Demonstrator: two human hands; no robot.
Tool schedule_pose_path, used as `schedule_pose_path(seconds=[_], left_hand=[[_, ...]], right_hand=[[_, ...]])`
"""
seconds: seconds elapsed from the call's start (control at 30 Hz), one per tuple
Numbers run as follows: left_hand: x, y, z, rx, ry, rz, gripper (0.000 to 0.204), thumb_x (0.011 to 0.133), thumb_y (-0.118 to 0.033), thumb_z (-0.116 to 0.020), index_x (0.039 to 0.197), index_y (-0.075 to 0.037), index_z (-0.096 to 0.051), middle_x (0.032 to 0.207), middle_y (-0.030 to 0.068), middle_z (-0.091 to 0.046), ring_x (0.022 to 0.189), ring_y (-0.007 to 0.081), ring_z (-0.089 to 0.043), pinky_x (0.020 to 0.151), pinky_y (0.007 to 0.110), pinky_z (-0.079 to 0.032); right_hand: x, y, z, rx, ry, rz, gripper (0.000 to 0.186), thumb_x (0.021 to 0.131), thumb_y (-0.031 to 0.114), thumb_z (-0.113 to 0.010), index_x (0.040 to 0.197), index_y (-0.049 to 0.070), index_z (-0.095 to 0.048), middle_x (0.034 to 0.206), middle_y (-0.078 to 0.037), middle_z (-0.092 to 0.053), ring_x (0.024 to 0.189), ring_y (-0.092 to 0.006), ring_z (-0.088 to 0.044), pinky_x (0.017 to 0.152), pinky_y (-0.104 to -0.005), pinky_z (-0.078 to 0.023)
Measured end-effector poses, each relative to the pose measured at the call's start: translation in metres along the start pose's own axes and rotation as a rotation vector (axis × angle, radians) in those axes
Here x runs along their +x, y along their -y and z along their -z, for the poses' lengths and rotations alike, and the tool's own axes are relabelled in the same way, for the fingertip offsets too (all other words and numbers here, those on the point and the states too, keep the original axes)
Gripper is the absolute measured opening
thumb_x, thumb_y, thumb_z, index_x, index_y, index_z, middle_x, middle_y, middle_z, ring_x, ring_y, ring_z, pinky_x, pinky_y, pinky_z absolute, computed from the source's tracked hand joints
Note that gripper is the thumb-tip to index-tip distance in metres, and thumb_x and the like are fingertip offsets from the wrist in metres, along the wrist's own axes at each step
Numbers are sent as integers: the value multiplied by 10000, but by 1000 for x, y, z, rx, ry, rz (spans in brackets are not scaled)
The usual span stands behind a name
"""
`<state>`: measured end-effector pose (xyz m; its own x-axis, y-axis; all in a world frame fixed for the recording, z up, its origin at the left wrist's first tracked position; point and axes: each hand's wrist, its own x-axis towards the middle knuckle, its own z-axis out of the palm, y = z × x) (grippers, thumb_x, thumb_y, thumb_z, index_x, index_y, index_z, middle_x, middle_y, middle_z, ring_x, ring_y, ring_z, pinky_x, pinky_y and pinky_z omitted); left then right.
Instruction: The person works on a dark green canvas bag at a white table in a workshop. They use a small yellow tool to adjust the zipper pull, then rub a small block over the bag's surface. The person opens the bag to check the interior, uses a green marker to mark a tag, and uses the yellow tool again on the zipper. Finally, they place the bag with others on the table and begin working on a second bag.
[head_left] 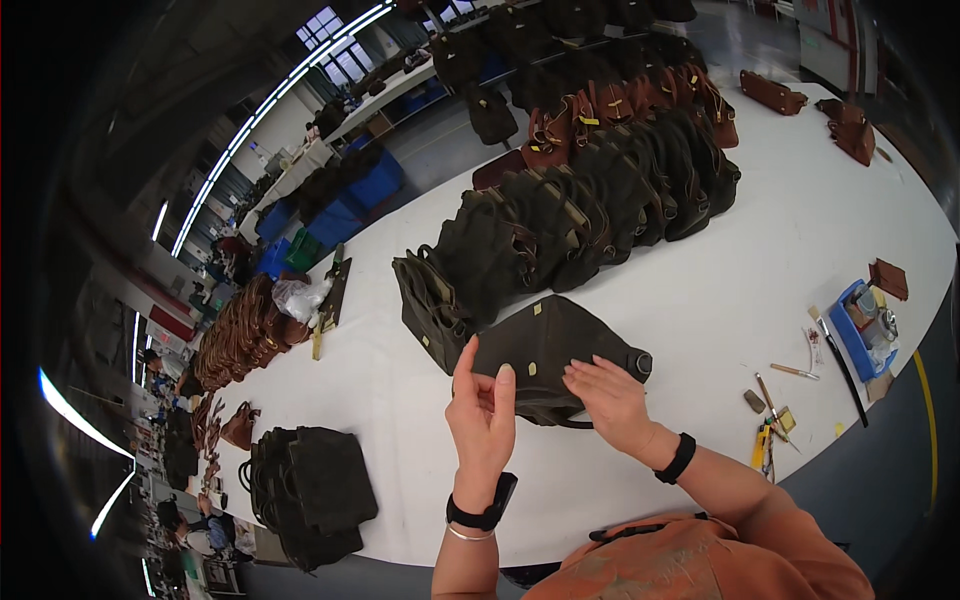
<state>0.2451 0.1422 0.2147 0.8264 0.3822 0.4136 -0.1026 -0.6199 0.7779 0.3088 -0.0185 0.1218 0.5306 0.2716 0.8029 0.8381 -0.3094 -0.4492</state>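
Note:
A dark olive-black bag (560, 345) lies on its side on the white table in front of me, small yellow stickers on its panel. My left hand (482, 415) is raised at the bag's near left side, thumb and index finger stretched apart, the other fingers partly curled, nothing seen in it. Flat fingers of my right hand (610, 398) rest over the bag's near right part, close to a round dark fitting (643, 364) at its corner. A dark handle loop shows below the bag, partly hidden by my hands.
Dark bags (600, 210) stand in a long row beyond, with brown leather bags (610, 105) behind them. More dark bags (315, 490) lie at left, near stacked brown bags (245, 335). On the right are a blue bin (850, 325) and several hand tools (770, 400).

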Motion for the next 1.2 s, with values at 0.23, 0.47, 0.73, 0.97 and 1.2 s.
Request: schedule_pose_path(seconds=[0.23, 0.47, 0.73, 0.97, 1.2], left_hand=[[36, -26, -3, 412, 415, -31, 602, 914, -276, -633, 1397, 23, -433, 520, 86, -547, 454, 211, -535, 491, 317, -422], [2, -12, -5, -300, 461, 204, 566, 939, -5, -375, 1501, -59, -350, 1283, 80, -575, 955, 122, -593, 832, 242, -472], [-70, 42, -22, -721, 335, 423, 487, 1004, -97, -423, 1480, -16, -355, 1401, 154, -492, 1219, 215, -530, 1045, 330, -421], [-113, 32, -63, -651, 189, 441, 496, 1010, -95, -436, 1497, -66, -348, 1164, 64, -590, 920, 102, -561, 778, 244, -474], [-150, 36, -120, -216, 489, 247, 471, 1026, -120, -427, 1488, -63, -351, 654, -14, -439, 572, 54, -399, 513, 227, -409]], right_hand=[[-20, 21, 7, 63, 31, 121, 222, 815, 60, -632, 1022, 38, -709, 1078, -91, -702, 1098, -217, -648, 1006, -396, -491], [-49, 20, 8, 216, 115, 84, 308, 855, 77, -574, 1152, 48, -651, 1216, -81, -650, 1186, -242, -589, 1079, -420, -429], [-77, 9, 46, 150, 214, -118, 326, 873, 234, -666, 1153, 67, -652, 1221, -75, -644, 1208, -253, -566, 1024, -409, -461], [-137, -46, 135, -162, 110, -639, 249, 847, 141, -690, 1073, 41, -660, 1174, -141, -647, 1066, -323, -608, 915, -396, -500], [-198, -101, 232, -690, -40, -1128, 212, 795, 92, -697, 984, 1, -659, 934, -183, -628, 923, -347, -599, 811, -438, -495]])
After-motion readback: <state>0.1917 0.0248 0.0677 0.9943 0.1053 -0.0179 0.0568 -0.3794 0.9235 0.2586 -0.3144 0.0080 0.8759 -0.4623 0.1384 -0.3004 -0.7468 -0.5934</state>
